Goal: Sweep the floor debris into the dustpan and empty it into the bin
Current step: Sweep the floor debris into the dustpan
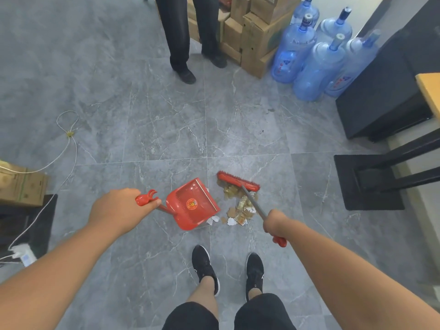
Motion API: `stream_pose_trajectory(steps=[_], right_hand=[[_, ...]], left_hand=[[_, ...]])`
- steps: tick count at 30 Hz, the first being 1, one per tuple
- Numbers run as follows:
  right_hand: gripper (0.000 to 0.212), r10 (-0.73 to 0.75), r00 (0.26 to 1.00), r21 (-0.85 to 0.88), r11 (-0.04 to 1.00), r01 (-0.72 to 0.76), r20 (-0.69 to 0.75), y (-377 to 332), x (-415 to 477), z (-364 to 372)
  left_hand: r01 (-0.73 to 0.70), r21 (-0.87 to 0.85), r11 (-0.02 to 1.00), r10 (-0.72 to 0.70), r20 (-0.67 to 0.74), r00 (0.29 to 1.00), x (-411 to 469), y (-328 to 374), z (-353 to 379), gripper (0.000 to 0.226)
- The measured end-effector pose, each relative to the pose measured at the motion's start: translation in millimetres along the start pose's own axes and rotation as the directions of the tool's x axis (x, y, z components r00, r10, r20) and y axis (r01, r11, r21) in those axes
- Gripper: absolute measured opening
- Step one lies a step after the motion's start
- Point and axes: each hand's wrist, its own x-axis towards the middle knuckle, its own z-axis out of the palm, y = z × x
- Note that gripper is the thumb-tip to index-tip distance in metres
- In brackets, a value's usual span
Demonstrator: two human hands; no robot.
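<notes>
A red dustpan (192,204) rests on the grey tiled floor, its open lip facing right. My left hand (121,209) is shut on the top of its red handle. Just right of the lip lies a pile of brown and white paper scraps and wrappers (240,207). A red broom head (237,181) sits at the far side of the pile, bristles on the debris. Its grey pole runs back to my right hand (276,223), which is shut around it near the red end grip. No bin is in view.
Another person's legs (188,36) stand straight ahead. Stacked cardboard boxes (254,32) and several blue water jugs (316,51) crowd the far right. Black furniture (381,96) and a stand base (366,182) line the right. A white cable (69,148) and a box (21,184) lie left.
</notes>
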Motion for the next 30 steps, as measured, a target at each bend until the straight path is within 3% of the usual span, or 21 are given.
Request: stream_pose_trajectory(steps=[10,19,25,30], right_hand=[[0.02,-0.05,0.997,-0.188,0.98,0.06,0.059,56.8,-19.1,-37.0],[0.024,-0.143,0.989,-0.203,0.968,0.148,0.04,52.3,-24.5,-68.5],[0.025,-0.194,0.981,-0.068,0.978,0.195,0.029,17.1,-40.3,-54.2],[0.006,-0.22,0.973,0.22,0.955,0.199,0.074,-32.6,-68.0,-13.5]], left_hand=[[0.114,-0.014,0.993,-0.114,-0.003,0.993,-60.6,5.1,22.7,0.063],[0.284,-0.081,0.955,-0.285,0.0,0.958,-101.3,-19.1,28.5,0.062],[0.331,-0.098,0.939,-0.336,-0.039,0.941,-109.1,-56.7,41.2,0.061],[0.31,-0.109,0.944,-0.317,-0.048,0.947,-108.2,-107.3,50.6,0.06]])
